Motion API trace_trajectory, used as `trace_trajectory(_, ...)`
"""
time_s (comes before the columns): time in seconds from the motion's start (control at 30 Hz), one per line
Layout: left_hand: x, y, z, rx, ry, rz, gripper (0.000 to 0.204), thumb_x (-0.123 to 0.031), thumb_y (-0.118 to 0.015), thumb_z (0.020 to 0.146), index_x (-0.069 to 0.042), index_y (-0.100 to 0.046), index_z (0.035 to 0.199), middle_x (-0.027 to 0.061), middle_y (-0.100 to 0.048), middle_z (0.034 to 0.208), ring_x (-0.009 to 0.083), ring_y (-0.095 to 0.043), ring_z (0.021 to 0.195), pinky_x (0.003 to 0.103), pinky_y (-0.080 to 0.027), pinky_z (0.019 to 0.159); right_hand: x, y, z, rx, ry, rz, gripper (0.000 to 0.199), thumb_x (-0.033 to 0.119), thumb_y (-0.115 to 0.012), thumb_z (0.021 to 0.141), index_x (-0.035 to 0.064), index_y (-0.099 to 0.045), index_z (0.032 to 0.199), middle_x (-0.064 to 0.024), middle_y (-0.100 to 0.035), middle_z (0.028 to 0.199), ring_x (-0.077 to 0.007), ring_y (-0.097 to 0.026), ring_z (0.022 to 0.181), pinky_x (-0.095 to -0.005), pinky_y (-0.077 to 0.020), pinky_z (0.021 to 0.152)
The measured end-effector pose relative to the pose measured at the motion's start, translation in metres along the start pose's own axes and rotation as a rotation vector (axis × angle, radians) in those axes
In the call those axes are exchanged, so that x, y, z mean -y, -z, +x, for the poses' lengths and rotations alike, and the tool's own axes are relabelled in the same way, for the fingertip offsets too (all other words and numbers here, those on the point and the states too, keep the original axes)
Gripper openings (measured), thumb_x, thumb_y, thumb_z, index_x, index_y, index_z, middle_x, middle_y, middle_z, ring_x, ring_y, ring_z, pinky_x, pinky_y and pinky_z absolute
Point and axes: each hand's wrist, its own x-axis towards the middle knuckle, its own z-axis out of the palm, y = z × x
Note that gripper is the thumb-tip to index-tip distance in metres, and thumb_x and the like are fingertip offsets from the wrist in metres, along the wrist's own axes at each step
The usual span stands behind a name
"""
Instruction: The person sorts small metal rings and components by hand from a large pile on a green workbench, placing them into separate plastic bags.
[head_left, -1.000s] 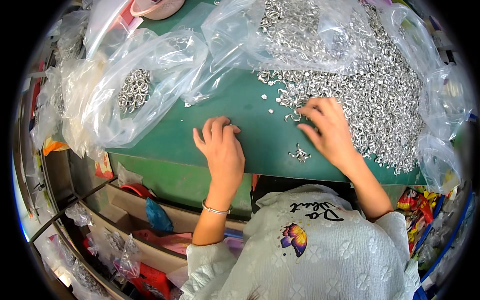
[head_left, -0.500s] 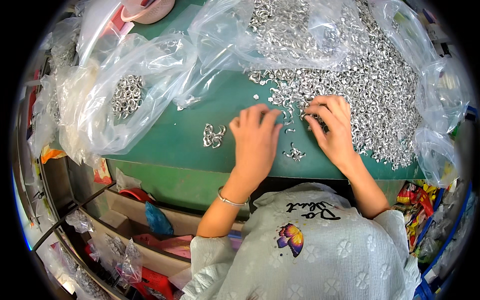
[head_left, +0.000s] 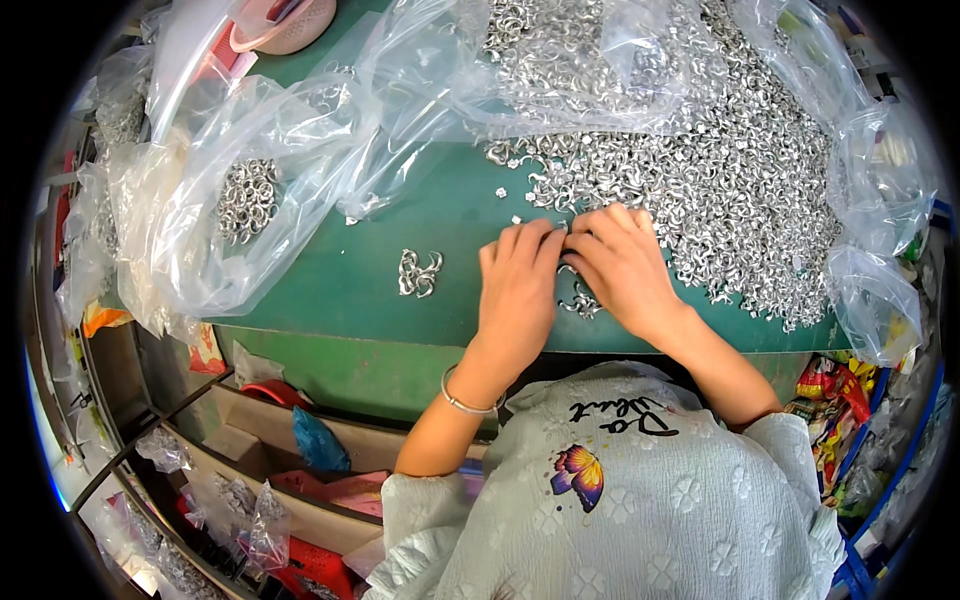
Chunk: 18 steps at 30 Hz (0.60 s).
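My left hand (head_left: pixel 519 284) and my right hand (head_left: pixel 626 270) have come together at the near edge of a heap of small silver curved metal pieces (head_left: pixel 740 210). Their fingertips meet, fingers bent and pressed close. Whatever lies between them is hidden behind the fingers. Under my right palm, a small cluster of the metal pieces (head_left: pixel 580 300) rests on the green tabletop (head_left: pixel 340 270). A second small group of curved pieces (head_left: pixel 419 273) sits apart, left of my left hand. Two or three tiny loose bits (head_left: pixel 501 193) lie just beyond my fingers.
Clear plastic sheeting (head_left: pixel 400 90) covers part of the heap. To the left, an open plastic bag (head_left: pixel 180 240) surrounds silver rings (head_left: pixel 248 200). A pink basket (head_left: pixel 290 28) stands at the far left. Below the table edge is an open drawer (head_left: pixel 235 410).
My right hand has moved left and nearer, away from the heap, to meet my left hand. My left hand has shifted slightly right. The fingers of both have drawn together.
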Motion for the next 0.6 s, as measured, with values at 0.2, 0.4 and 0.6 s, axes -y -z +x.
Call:
trace_trajectory(0.2, -0.007, 0.011, -0.005, 0.001, 0.025, 0.003, 0.036, -0.001, -0.063, 0.081, -0.004, -0.059, 0.116, 0.0086, -0.053, 0.122, 0.0279, -0.049, 0.108, 0.039, -0.037, 0.088, -0.01, 0.021, -0.016, -0.002, -0.109, -0.013, 0.011, 0.009, -0.071, 0.075, 0.007, -0.064, 0.084, -0.0027, -0.057, 0.09, -0.023, -0.05, 0.087, -0.0354, -0.0359, 0.075)
trace_trajectory(0.4, -0.003, 0.011, -0.006, 0.098, -0.016, -0.018, 0.032, -0.004, -0.066, 0.08, -0.003, -0.061, 0.111, 0.0096, -0.054, 0.121, 0.0295, -0.049, 0.111, 0.039, -0.038, 0.09, 0.005, 0.004, -0.005, 0.063, 0.059, 0.01, 0.009, 0.009, -0.064, 0.075, 0.0051, -0.065, 0.083, -0.0038, -0.054, 0.086, -0.0222, -0.049, 0.088, -0.0344, -0.0364, 0.076)
trace_trajectory(0.6, -0.002, 0.026, -0.028, -0.055, 0.103, 0.032, 0.03, -0.002, -0.068, 0.077, -0.005, -0.064, 0.106, 0.0093, -0.055, 0.118, 0.0301, -0.049, 0.11, 0.041, -0.037, 0.09, -0.007, 0.008, 0.005, -0.064, -0.031, -0.02, 0.008, 0.009, -0.064, 0.075, 0.0059, -0.064, 0.083, -0.0035, -0.055, 0.08, -0.0213, -0.05, 0.084, -0.0343, -0.037, 0.075)
